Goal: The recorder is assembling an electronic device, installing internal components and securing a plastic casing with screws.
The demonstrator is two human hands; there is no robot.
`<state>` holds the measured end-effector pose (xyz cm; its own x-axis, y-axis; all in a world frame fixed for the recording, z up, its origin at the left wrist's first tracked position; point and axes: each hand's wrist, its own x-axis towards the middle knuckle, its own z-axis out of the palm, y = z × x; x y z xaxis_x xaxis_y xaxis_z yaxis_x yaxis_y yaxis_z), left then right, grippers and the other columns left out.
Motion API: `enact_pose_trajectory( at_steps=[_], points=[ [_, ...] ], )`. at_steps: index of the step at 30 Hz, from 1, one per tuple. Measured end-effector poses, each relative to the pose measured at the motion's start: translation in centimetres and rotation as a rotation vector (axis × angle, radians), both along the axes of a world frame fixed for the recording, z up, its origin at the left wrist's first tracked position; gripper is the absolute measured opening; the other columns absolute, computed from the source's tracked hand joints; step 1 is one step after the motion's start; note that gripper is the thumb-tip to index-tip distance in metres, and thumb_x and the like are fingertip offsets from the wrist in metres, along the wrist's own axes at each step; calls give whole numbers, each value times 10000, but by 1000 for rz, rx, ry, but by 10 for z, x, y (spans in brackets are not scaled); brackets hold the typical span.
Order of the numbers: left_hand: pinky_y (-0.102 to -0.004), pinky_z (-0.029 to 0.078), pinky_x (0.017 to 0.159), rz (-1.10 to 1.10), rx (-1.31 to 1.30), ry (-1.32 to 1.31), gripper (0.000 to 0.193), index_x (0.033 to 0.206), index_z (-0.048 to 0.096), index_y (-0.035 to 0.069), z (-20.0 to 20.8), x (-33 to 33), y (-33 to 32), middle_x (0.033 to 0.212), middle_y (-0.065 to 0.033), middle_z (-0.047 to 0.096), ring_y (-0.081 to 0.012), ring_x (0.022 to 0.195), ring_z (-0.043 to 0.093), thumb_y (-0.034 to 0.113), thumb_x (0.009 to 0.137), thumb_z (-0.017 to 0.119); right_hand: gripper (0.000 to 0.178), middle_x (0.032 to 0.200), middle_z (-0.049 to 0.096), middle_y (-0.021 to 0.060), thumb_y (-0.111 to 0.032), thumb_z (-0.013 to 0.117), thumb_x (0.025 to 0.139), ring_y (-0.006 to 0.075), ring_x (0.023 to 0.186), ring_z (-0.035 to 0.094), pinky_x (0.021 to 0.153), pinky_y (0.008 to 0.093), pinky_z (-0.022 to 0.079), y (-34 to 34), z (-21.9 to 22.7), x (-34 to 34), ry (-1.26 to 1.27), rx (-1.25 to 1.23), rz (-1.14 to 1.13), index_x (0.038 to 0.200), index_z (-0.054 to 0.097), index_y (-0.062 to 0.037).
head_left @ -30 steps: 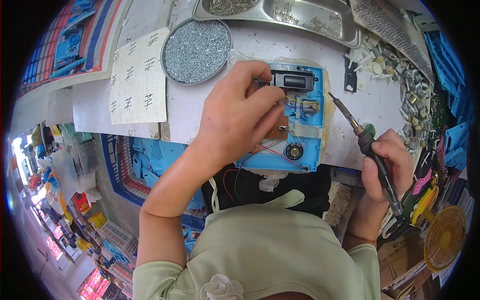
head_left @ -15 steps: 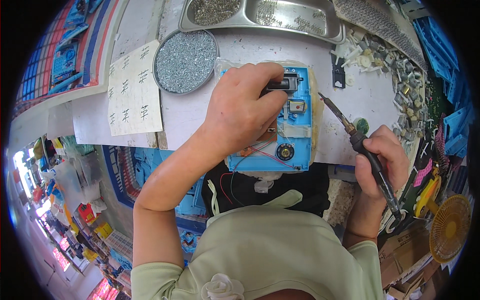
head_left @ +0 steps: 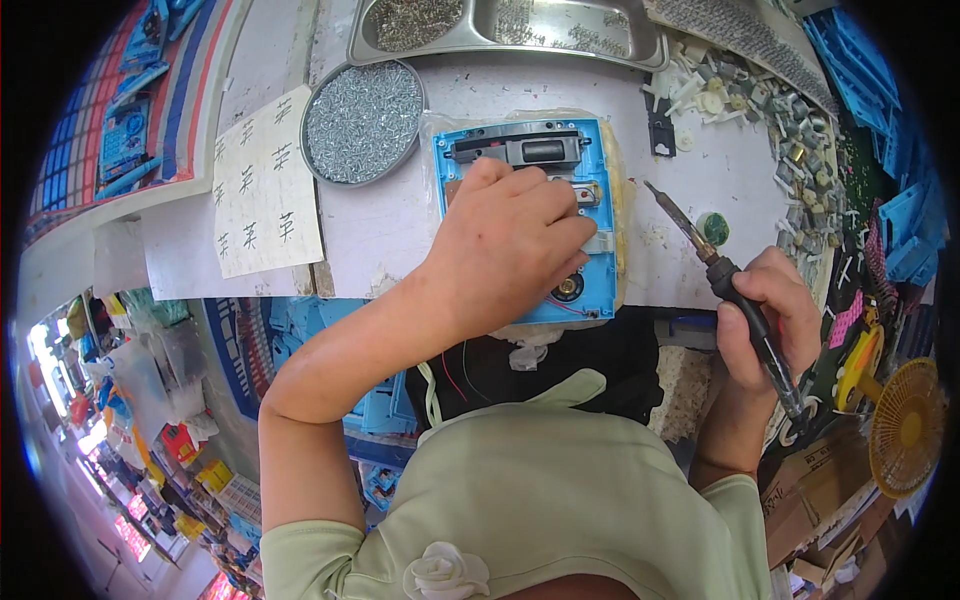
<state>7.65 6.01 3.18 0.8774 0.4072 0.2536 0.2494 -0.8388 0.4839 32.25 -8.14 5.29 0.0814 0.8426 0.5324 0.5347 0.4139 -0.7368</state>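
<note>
A blue plastic casing [head_left: 604,290] lies open in front of me on a clear plastic wrap. Along its top edge runs a black battery-holder-like part [head_left: 545,151]. A small metal-cased part [head_left: 588,194] and a round speaker [head_left: 568,288] sit lower in the casing, partly behind my left hand [head_left: 515,240]. That hand is over the casing's middle, fingers curled downward and closed; what they grip is hidden. My right hand [head_left: 770,320] is wrapped round the handle of a soldering iron [head_left: 745,298], its tip up and left, apart from the casing. Red and green wires [head_left: 455,372] hang below the casing.
A round dish of screws [head_left: 364,122] stands left of the casing, beside a paper sheet [head_left: 265,185] with handwriting. A metal tray [head_left: 560,28] of small parts is at the back. Small motors [head_left: 800,165] and white plastic pieces pile up at right, near a yellow fan [head_left: 905,428].
My left hand has moved from the black part down to the casing's middle, leaving that part uncovered. The soldering iron stays in my right hand, nearly unmoved.
</note>
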Motion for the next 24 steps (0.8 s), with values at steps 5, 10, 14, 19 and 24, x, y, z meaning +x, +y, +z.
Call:
enact_pose_trajectory(
  at_steps=[5,10,14,19,24],
  points=[
    [-381,479,746,19,-28,-43,250,981,720,105,-3,-1,-2,918,-39,658,-242,831,644,48,751,799,324,748,613,104,-15,779,765,187,623,539,557,285,388,-11,-3,2,2,-82,-52,1061,658,34],
    [-351,564,748,130,-331,-199,204,984,720,35,-9,-7,-4,935,-99,715,-296,846,691,-25,797,773,376,839,623,111,-19,796,789,179,732,544,657,282,403,-6,-11,-8,137,-117,-104,1128,643,40],
    [-343,548,741,215,-657,-160,173,973,717,23,1,-6,-4,882,-112,699,-298,805,673,-19,814,769,371,861,616,108,-7,777,807,175,752,529,666,281,388,6,-11,-16,206,-138,-35,1147,638,47],
    [-360,527,749,8,-347,-94,176,946,701,40,1,-20,6,973,-88,632,-278,887,647,-10,792,768,339,832,611,95,-9,763,782,151,695,496,616,268,345,-3,-11,-4,301,-159,-5,1095,647,49],
    [-386,528,760,-12,-289,-42,212,920,650,64,-1,-18,-2,1078,-89,597,-297,942,638,-3,756,767,273,701,558,42,-95,774,751,135,588,466,533,281,306,-4,-11,2,323,-249,201,979,681,23]
  ],
)
